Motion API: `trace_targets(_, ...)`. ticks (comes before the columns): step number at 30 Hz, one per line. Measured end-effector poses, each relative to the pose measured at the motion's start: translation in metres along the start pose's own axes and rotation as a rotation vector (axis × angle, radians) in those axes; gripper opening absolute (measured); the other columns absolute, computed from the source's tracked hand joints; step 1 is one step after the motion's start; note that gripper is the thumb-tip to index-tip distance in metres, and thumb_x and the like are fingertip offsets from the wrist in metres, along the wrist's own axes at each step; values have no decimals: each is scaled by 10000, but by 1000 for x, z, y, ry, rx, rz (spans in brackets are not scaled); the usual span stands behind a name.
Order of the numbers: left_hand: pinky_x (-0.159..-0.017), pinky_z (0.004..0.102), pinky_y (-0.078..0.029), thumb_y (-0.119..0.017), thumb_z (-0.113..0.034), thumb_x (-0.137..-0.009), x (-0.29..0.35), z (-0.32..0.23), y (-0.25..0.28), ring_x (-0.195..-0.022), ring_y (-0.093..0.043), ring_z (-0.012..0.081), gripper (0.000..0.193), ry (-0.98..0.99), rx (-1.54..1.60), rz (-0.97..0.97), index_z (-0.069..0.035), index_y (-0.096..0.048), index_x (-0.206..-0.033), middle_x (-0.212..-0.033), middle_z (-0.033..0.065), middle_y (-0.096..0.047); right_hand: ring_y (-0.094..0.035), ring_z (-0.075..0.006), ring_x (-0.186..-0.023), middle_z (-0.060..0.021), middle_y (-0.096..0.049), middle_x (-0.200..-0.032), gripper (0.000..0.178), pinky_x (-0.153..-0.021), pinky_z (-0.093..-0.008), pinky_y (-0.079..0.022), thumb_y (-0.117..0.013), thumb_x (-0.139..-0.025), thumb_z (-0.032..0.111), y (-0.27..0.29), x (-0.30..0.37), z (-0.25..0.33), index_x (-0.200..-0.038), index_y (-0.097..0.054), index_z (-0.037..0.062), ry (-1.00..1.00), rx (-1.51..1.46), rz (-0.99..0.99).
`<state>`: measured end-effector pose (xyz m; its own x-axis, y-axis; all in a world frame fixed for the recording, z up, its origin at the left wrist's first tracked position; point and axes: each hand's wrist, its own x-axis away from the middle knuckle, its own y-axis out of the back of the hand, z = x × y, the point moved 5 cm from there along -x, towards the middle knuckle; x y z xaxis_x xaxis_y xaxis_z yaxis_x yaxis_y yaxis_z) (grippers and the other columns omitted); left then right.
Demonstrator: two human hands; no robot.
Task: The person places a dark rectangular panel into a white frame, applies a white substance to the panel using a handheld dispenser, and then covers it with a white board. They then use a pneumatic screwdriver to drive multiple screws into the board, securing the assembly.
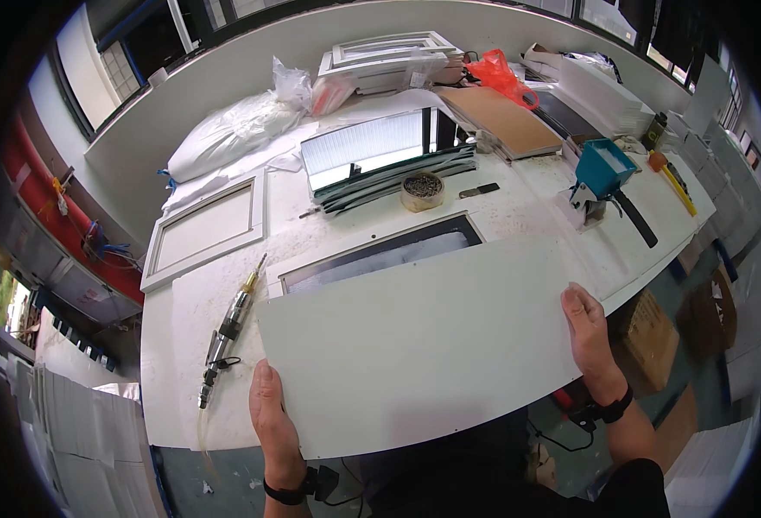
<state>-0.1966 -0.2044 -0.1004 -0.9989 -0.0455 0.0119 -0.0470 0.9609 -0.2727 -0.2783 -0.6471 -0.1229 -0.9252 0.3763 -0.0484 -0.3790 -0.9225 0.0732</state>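
A flat white panel (419, 345) is held up between my two hands, tilted over the near side of the table. My left hand (274, 419) grips its lower left edge, thumb along the front face. On the right edge my right hand (588, 337) closes in the same way; the fingers of both hands are mostly hidden behind the panel. Partly covered by the panel's far edge lies a white frame (272, 278), with a dark inner border and a pale, cloudy surface inside. Left of the panel rests a pen-shaped power screwdriver (229, 330) with a hose.
Another white frame (153, 255) lies at left. Beyond are stacked mirror panes (380, 151), a round tub of screws (422, 192) and a small dark-bladed tool (480, 190). At right stand a teal hopper-like tool (603, 168) with a black handle and a cardboard box (648, 341) below the table.
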Motion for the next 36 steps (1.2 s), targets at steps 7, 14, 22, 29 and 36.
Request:
trace_targets(7,-850,305,-513,-533,-128,-1082,-9,-1,52,-891,-640,159,115,-407,-340,-137,-20,-561,-1112,-989,95,-673,-556,-186,-1327,-145,-532,-1507,512,-1101,-301,-454,-492,-1081,187,-1,-78,87,-1554,-418,3,221,16,25)
trace_targets(14,-940,290,-482,-525,-78,-1059,2,26,74,-1006,-645,166,167,-395,-653,-152,12,-634,-1148,-1120,116,-696,-528,-184,-1348,-139,-550,-1496,485,-1143,-286,-378,-572,-1053,220,-30,-144,67,-1498,-530,33,168,321,165)
trace_targets(22,-843,299,-513,-580,-31,-1019,-1,21,66,-944,-651,191,141,-487,-771,-76,9,-660,-1128,-1036,116,-669,-517,-166,-1338,-112,-553,-1494,496,-1145,-269,-360,-586,-1048,194,-49,-180,33,-1508,-512,24,97,295,242)
trace_targets(29,-835,393,-511,-650,20,-933,-2,18,62,-929,-652,314,200,-549,-825,-67,-40,-651,-1124,-1007,123,-698,-509,-167,-1348,-114,-548,-1500,498,-1150,-275,-351,-574,-1053,193,-57,-178,29,-1515,-502,22,81,311,248)
trace_targets(36,-822,343,-536,-617,28,-973,0,17,58,-911,-679,270,114,-546,-922,-60,1,-658,-1076,-1017,132,-712,-507,-186,-1356,-141,-558,-1485,499,-1151,-280,-347,-560,-1054,213,-71,-162,39,-1512,-508,23,124,438,185)
